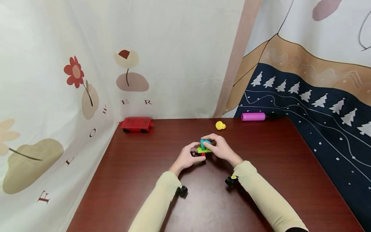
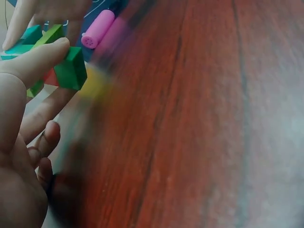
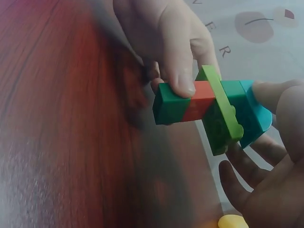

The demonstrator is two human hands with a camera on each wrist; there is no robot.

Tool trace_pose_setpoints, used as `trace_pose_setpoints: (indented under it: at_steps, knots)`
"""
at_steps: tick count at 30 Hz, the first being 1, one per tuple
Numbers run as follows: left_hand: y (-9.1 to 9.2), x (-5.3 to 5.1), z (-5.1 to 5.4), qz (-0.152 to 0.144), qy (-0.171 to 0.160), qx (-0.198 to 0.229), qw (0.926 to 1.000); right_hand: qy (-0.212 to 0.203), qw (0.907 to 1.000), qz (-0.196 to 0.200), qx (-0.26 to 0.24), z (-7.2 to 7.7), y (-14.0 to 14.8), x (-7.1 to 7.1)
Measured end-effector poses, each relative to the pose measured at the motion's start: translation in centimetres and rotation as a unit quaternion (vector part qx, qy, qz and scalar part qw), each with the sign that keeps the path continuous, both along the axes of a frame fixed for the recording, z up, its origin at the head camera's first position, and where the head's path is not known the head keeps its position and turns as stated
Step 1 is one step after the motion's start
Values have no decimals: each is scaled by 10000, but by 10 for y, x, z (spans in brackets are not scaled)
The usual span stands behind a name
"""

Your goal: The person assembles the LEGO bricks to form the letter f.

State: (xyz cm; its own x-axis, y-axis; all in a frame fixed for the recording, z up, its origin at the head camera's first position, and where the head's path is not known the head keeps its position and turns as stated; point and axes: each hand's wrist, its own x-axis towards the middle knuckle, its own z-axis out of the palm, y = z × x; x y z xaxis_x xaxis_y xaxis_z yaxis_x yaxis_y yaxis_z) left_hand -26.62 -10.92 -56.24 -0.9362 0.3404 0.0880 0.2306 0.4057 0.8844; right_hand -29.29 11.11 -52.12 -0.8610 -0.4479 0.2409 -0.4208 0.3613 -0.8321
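Both hands hold one stack of toy building bricks above the table. In the right wrist view it runs from a dark green brick (image 3: 170, 105) through a red brick (image 3: 200, 99) and a lime green studded plate (image 3: 219, 116) to a teal brick (image 3: 258, 116) with a curved edge. My left hand (image 1: 185, 158) pinches the dark green and red end, its thumb lying across them. At the other end my right hand (image 1: 222, 147) grips the teal brick between thumb and fingers. Fingers partly cover the stack in the left wrist view.
A red toy wagon (image 1: 136, 124) with black wheels stands at the table's back left. Behind the hands lies a small yellow rounded piece (image 1: 220, 125). Farther right is a pink-purple cylinder (image 1: 253, 116) with a dark end. Printed cloth hangs along the table's (image 1: 130, 180) back and sides.
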Motion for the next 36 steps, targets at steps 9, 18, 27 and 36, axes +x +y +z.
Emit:
trace_pose_setpoints:
  at_steps: [9,18,27,36]
  knots:
    - [-2,-1,3,-89,-135,-100,9998,-277,9989,-152,356,2,1,-7]
    - [-6,0,8,-510,-57,-399,9979,-399,9961,-175,767,-2,1,-16]
    - [-4,0,8,-388,541,-803,9945,-506,9963,-155,683,-8,2,-21]
    - [-4,-8,7,-244,605,-1060,9922,-507,9956,-73,785,-16,1,-24]
